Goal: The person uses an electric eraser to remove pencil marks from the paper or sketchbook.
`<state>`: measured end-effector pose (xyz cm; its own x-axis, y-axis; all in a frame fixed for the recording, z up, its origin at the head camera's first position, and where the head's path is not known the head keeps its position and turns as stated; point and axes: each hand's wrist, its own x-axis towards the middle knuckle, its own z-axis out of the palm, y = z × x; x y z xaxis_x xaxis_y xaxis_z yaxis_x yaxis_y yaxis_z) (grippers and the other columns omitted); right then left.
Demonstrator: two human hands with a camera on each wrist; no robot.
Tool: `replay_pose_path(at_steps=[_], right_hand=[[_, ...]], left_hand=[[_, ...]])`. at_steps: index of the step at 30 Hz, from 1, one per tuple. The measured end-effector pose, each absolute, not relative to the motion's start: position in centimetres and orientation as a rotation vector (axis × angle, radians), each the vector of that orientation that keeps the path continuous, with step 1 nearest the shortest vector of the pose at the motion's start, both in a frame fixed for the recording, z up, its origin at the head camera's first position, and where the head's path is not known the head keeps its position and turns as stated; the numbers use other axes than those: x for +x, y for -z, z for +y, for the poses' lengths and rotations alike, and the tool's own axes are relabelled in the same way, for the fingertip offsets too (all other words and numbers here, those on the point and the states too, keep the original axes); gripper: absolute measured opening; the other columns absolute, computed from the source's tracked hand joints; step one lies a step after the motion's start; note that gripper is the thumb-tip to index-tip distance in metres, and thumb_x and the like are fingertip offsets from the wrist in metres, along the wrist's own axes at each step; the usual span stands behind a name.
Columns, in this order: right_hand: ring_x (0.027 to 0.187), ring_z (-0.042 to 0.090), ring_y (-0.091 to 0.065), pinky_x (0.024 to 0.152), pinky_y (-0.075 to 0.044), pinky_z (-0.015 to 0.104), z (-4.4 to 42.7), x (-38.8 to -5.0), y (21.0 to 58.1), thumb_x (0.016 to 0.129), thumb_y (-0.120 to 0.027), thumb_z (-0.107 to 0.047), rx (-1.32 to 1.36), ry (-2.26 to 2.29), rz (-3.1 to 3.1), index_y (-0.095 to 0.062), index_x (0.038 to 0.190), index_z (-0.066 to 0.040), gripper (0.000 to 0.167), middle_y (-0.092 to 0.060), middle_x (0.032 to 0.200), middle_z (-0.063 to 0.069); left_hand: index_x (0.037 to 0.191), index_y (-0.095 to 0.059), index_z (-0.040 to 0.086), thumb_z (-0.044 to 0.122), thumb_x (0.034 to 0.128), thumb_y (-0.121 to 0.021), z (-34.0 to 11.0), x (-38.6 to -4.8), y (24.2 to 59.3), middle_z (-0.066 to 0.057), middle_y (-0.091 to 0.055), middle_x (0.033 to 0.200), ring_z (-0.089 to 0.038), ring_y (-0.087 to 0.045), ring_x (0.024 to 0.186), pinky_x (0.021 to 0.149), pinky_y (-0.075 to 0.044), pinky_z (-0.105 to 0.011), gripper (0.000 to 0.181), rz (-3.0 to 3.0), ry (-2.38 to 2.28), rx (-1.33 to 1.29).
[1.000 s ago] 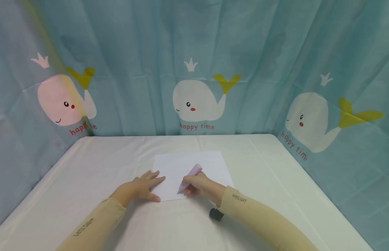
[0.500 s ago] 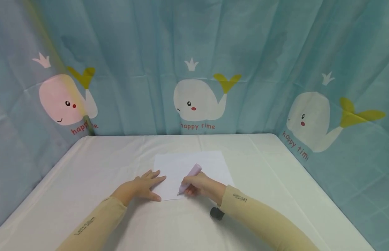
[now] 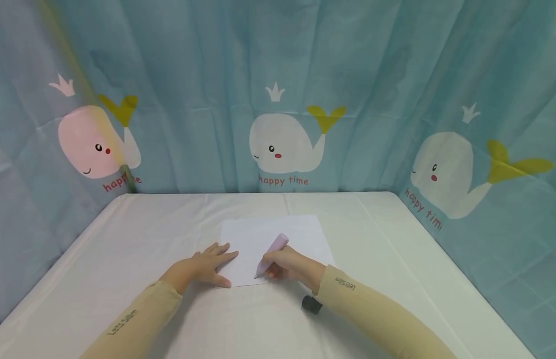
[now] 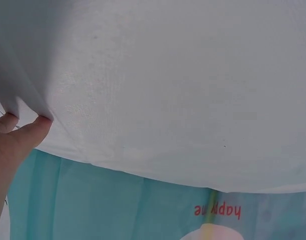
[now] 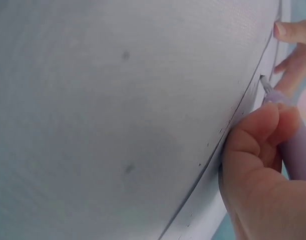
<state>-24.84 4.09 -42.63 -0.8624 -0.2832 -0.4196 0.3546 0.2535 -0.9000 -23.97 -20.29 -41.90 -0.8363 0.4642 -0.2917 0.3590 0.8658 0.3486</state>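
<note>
A white sheet of paper (image 3: 251, 239) lies in the middle of the white-covered table. My left hand (image 3: 206, 265) rests on its left edge with the fingers spread and straight. In my right hand (image 3: 286, 264) I pinch a light purple marker (image 3: 278, 242) between thumb and fingers, its barrel leaning back to the right. The marker's tip is at the sheet near its front edge. In the right wrist view the uncapped tip of the marker (image 5: 298, 152) points towards my left hand (image 5: 297, 47). Only some fingers (image 4: 32, 132) of the left hand show in the left wrist view.
A small black object (image 3: 311, 304) sits beside my right sleeve (image 3: 372, 309), partly hidden by it. Blue curtains (image 3: 192, 99) with whale prints hang along the table's back and sides. White cloth (image 3: 134, 249) covers the tabletop around the paper.
The marker's tip shifts slightly, a little nearer and then back, by the paper's front edge. My left hand stays in place on the sheet. The head view drifts slightly.
</note>
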Motion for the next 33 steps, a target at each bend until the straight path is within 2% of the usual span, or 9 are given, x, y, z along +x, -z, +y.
replay_pose_path(at_steps=[14,20,27,33], right_hand=[[0.048,0.009,-0.05,0.049,-0.044,0.02,4.24,-24.71,42.59,0.081,-0.065,-0.006,0.155,1.716,2.032,-0.062,0.094,0.003,0.017,-0.06,0.062,0.007],[0.047,0.009,-0.049,0.048,-0.043,0.02,4.13,-24.62,42.32,0.079,-0.064,-0.005,0.133,1.701,2.044,-0.061,0.091,0.001,0.014,-0.06,0.06,0.007],[0.05,0.01,-0.05,0.049,-0.043,0.02,3.96,-24.43,42.06,0.08,-0.066,-0.006,0.142,1.698,2.069,-0.058,0.096,0.002,0.019,-0.059,0.064,0.008],[0.049,0.01,-0.049,0.048,-0.043,0.02,3.93,-24.55,42.41,0.08,-0.067,-0.006,0.098,1.673,2.058,-0.06,0.091,0.001,0.015,-0.059,0.061,0.007]], left_hand=[[0.149,-0.038,0.012,0.047,0.0788,-0.076,-19.79,-23.95,41.6,-0.021,-0.021,0.157,-0.048,-0.008,0.143,0.105,-0.01,-0.073,0.088,2.66,-0.388,0.587],[0.149,-0.038,0.012,0.047,0.0789,-0.076,-19.92,-24.23,41.78,-0.02,-0.021,0.157,-0.048,-0.007,0.143,0.105,-0.01,-0.073,0.087,2.662,-0.39,0.598],[0.15,-0.037,0.014,0.049,0.0784,-0.076,-20.18,-24.4,42.18,-0.019,-0.02,0.158,-0.046,-0.007,0.144,0.106,-0.009,-0.072,0.089,2.66,-0.387,0.577],[0.15,-0.037,0.012,0.048,0.078,-0.077,-20.3,-24.28,42.27,-0.019,-0.02,0.158,-0.047,-0.007,0.144,0.105,-0.009,-0.072,0.089,2.657,-0.404,0.582]])
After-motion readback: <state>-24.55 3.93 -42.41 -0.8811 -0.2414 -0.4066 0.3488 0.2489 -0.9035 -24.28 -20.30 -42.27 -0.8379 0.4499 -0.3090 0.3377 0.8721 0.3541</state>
